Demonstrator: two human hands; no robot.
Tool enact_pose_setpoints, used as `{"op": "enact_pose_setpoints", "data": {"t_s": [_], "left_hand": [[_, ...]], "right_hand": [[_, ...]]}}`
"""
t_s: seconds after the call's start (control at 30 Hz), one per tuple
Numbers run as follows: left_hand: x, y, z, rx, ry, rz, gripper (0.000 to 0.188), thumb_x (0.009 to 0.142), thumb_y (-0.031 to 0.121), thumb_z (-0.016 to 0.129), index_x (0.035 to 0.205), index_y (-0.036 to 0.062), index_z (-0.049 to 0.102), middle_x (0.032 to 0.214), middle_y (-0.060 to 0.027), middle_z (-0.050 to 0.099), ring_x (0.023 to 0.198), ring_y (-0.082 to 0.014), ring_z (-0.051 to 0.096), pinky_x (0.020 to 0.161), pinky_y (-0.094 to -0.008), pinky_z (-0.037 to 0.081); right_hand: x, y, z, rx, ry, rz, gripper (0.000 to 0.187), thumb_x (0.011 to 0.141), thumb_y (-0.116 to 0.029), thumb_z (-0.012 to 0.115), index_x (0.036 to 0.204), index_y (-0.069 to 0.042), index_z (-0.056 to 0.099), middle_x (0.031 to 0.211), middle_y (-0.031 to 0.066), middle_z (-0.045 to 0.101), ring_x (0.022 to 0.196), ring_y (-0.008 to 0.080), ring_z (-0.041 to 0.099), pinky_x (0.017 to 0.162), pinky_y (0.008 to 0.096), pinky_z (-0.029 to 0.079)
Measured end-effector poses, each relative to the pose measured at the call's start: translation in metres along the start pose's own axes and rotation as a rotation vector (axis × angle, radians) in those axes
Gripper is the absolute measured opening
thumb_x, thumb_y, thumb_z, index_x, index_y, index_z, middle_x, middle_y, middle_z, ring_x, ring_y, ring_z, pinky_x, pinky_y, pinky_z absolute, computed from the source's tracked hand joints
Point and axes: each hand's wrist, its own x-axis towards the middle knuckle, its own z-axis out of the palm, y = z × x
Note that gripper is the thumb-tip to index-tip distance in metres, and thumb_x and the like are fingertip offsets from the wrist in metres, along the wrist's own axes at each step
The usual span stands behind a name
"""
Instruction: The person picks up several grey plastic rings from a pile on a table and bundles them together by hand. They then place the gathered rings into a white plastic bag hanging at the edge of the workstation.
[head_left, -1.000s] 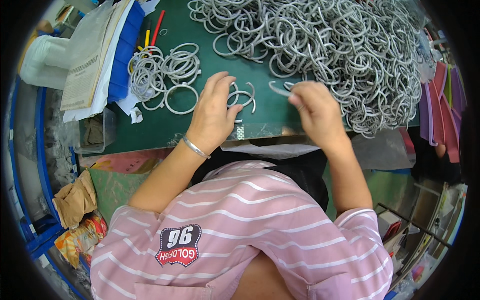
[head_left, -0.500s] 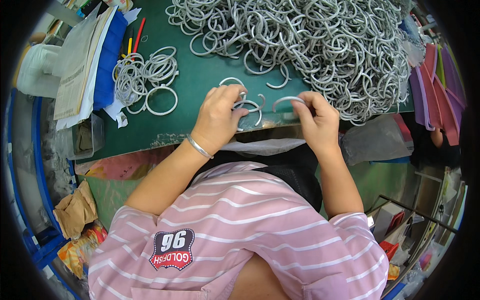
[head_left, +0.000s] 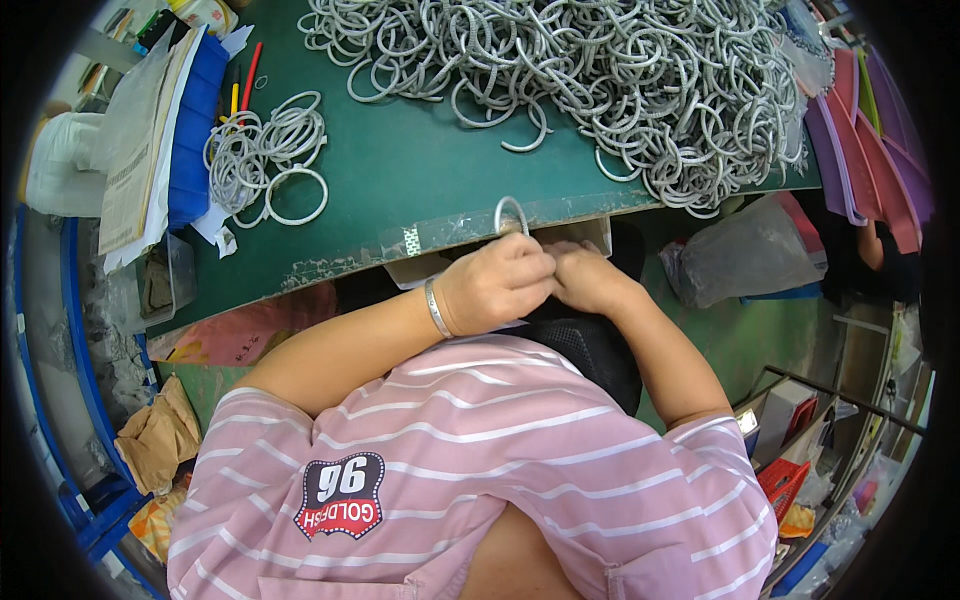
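My left hand is closed just in front of the table's near edge. A grey ribbed ring sticks up from its fingers, its lower part hidden by them. Against those fingertips rests my right hand, closed too, its fingers curled; what they pinch, if anything, is hidden. Beyond the hands, a large heap of grey open rings covers the far right of the table. A smaller bunch of closed grey rings lies at the left.
The green table has a worn near edge. At its left stand a blue bin with papers, a red pen and a clear plastic tub. Pink and purple sheets hang at the right, above a grey plastic bag.
Both hands have drawn back toward my body and come together. The loose open rings that lay under my left hand no longer show on the table.
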Motion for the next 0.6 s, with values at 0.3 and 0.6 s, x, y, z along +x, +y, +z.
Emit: {"op": "enact_pose_setpoints", "data": {"t_s": [0.3,0.6], "left_hand": [[-0.06,-0.02,0.053,-0.09,-0.204,-0.256,0.006,0.07,0.002,0.055,0.074,0.0049,0.052,0.086,-0.0109,0.053,0.085,-0.0302,0.055,0.079,-0.0349,0.047],[-0.078,-0.061,0.064,0.142,-0.742,-1.213,0.052,0.079,0.02,0.062,0.127,0.0042,0.05,0.131,-0.0213,0.048,0.125,-0.0367,0.042,0.104,-0.0397,0.034]], "right_hand": [[-0.008,-0.007,-0.013,-0.095,-0.47,0.048,0.011,0.068,-0.007,0.062,0.078,-0.008,0.066,0.078,0.017,0.066,0.079,0.0351,0.064,0.07,0.0447,0.05],[-0.029,-0.012,-0.03,0.308,-0.01,-0.022,0.018,0.077,-0.01,0.068,0.093,-0.003,0.065,0.091,0.0165,0.065,0.085,0.0333,0.063,0.072,0.0407,0.049]]}}
